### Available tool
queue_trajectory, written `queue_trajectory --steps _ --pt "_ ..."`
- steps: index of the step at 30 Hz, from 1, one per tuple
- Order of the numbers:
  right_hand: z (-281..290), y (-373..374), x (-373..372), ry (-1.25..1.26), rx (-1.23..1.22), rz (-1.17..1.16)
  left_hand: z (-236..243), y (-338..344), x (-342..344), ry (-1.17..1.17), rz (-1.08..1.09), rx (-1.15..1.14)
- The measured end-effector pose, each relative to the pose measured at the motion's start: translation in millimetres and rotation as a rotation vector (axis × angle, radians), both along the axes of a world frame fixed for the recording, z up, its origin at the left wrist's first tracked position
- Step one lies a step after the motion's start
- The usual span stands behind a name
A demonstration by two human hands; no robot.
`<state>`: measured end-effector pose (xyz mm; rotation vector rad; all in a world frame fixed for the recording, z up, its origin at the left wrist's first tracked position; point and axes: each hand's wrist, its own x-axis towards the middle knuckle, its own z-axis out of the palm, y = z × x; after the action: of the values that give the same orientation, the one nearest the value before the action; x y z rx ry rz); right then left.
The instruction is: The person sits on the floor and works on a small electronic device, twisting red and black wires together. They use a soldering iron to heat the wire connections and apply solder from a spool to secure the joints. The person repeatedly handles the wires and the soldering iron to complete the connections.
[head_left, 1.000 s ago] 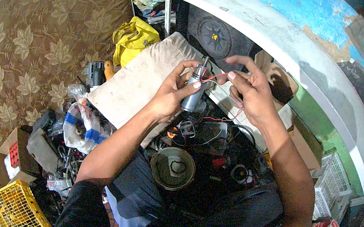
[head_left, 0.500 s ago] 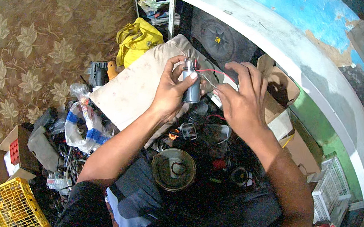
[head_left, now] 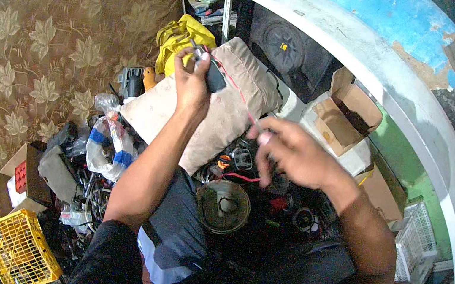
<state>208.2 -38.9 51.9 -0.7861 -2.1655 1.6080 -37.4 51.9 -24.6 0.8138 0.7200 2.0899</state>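
My left hand (head_left: pixel 191 88) is closed around a grey metal cylinder (head_left: pixel 215 77) that looks like a small electric motor, tilted above a cream cushion (head_left: pixel 155 109). From its top end a thin red wire (head_left: pixel 238 86) runs slantwise to my right hand (head_left: pixel 303 155). Thumb and forefinger there pinch the wire, while the other fingers curl loosely and are smeared by motion. Below that hand, another stretch of red wire (head_left: pixel 241 177) shows above a round metal tin (head_left: pixel 198 214). Whether both stretches are one wire, I cannot tell.
A yellow bag (head_left: pixel 173 42) and an orange-handled tool (head_left: pixel 149 78) lie beyond the cushion. An open cardboard box (head_left: pixel 344 122) stands at right, near a black speaker (head_left: pixel 282 46). Cables and parts clutter the floor around a plastic-wrapped coil (head_left: pixel 100 163). A yellow crate (head_left: pixel 20 249) sits lower left.
My left hand has moved left and up with the cylinder, tilting it. My right hand has come down nearer, away from the cylinder, and the red wire now stretches longer between them.
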Motion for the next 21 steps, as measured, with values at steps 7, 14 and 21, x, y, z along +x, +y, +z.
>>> queue_trajectory --steps 7,14,21 --pt "-37 40 21 0.1 -0.51 0.174 -9 7 -5 -0.066 0.085 -0.044" --pt "-75 60 64 -0.569 -0.25 0.114 -10 21 -22 -0.023 0.306 -0.059" --pt "-95 66 94 -0.804 -0.155 0.122 -28 33 -102 -0.133 0.457 0.042"
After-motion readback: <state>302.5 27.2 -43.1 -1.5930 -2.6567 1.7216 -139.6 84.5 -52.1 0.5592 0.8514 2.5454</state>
